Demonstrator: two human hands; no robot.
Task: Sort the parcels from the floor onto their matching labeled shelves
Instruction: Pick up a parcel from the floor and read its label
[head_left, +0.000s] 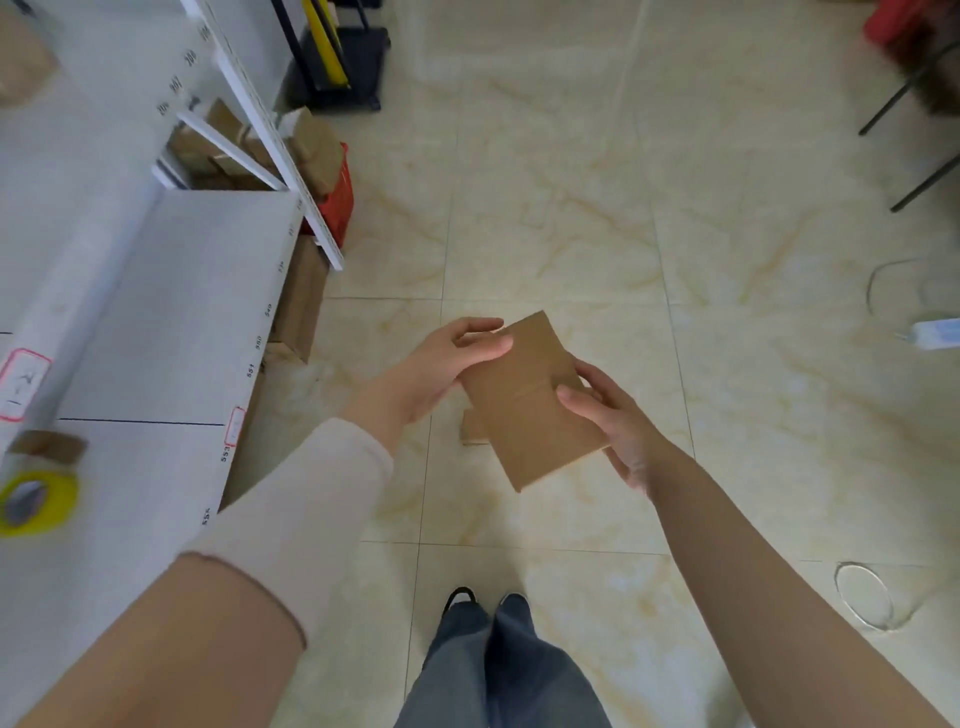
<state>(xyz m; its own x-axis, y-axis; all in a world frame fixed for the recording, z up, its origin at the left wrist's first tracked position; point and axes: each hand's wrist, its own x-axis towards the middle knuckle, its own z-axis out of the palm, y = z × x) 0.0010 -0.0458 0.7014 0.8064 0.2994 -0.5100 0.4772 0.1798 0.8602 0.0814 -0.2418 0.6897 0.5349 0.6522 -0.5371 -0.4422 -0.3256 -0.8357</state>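
A flat brown cardboard parcel (524, 410) hangs tilted in the air over the tiled floor, held between both hands. My left hand (447, 364) grips its upper left edge, thumb across the top face. My right hand (613, 415) grips its right edge, thumb on the face and fingers underneath. A smaller cardboard piece (471, 428) shows below the parcel's left side; whether it lies on the floor I cannot tell. The white shelf (171, 317) with number labels along its front edge stands to the left.
Brown parcels (298, 306) sit on lower shelf levels beside a red crate (340, 202). A yellow tape roll (36, 501) lies on the shelf. A black trolley (343, 67) stands far back. Cables (865, 597), a white power strip (935, 332) and chair legs (919, 150) are on the right.
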